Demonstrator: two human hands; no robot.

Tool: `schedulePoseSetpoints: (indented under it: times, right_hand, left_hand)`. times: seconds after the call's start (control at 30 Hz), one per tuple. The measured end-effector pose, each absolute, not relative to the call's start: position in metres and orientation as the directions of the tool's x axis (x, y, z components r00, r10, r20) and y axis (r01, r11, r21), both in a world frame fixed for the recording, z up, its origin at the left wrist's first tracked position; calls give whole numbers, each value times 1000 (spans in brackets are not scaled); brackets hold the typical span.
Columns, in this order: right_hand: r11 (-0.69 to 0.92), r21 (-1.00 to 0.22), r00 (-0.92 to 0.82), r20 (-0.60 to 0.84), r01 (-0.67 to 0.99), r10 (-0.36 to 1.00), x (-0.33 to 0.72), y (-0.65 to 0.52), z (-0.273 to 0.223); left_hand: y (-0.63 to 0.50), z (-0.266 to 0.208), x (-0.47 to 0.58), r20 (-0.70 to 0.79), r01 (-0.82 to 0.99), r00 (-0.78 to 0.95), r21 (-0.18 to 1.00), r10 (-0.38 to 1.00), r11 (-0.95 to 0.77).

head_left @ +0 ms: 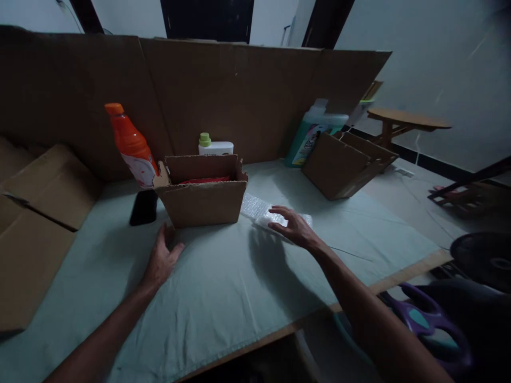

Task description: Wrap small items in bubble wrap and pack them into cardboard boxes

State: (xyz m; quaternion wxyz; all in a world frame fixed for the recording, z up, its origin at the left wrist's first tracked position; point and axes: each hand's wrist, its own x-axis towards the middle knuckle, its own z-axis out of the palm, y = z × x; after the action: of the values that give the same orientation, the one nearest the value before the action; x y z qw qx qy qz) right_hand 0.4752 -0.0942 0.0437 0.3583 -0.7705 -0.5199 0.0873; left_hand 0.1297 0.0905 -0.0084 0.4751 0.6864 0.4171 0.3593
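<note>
I have both hands spread, grasping nothing. The cardboard box stands at the left hand's 1 o'clock; the right hand hovers over the bubble wrap. I judge a light, broad grip best. The box obstructs leftward travel; a phone lies at the left hand's 11 o'clock.

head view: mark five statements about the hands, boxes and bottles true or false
1. The orange bottle stands left of the middle box. True.
2. The right hand is inside the middle box. False: it is outside, near the bubble wrap.
3. Something red shows inside the middle box. True.
4. The black phone lies right of the middle box. False: it lies on the left.
5. The green-capped white bottle is behind the middle box. True.
</note>
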Motion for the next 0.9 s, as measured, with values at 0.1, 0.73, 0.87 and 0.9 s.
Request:
schedulePoseSetpoints:
  times: [0.1,0.73,0.87,0.9]
  right_hand:
    - [-341,-569,528,200,749,826,496,-124,36]
    - [-308,-844,817,232,439,528,536,-120,67]
    - [-260,-871,857,281,416,432,562,-86,72]
    - [-257,-868,862,299,424,410,567,-78,71]
  left_hand:
    - [63,-23,107,93,245,381,949,920,-198]
    - [45,-28,96,175,320,401,893,899,-317]
    - [43,-25,97,193,353,403,869,895,-347]
    - [42,-23,97,191,362,401,865,896,-346]
